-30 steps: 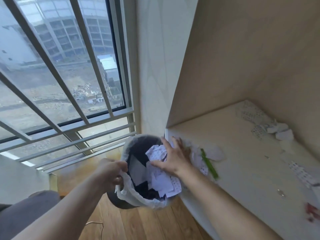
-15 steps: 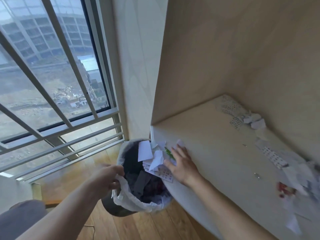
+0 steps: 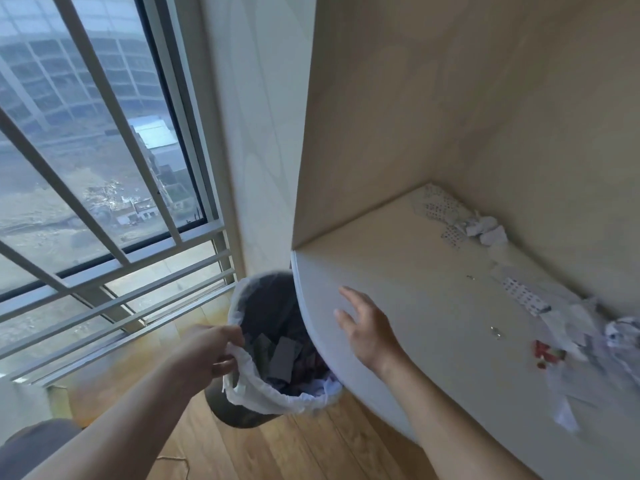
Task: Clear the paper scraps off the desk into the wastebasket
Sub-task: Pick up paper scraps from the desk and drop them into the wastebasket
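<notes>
Fingers of the right hand [image 3: 367,332] are spread, holding nothing, above the desk [image 3: 415,289]. Left hand [image 3: 207,351] pinches the wastebasket [image 3: 273,358] liner. Paper scraps [image 3: 568,327] lie blurry far right.

A large window [image 3: 86,150] with pale diagonal and horizontal bars [image 3: 114,271] fills the left side, showing a grey building [image 3: 52,64] and rough ground outside. The floor [image 3: 294,445] below is warm wood planks. A thin cord [image 3: 173,460] lies on it near the bottom edge. Plain wooden panels [image 3: 450,98] rise at the right, meeting in a corner.
</notes>
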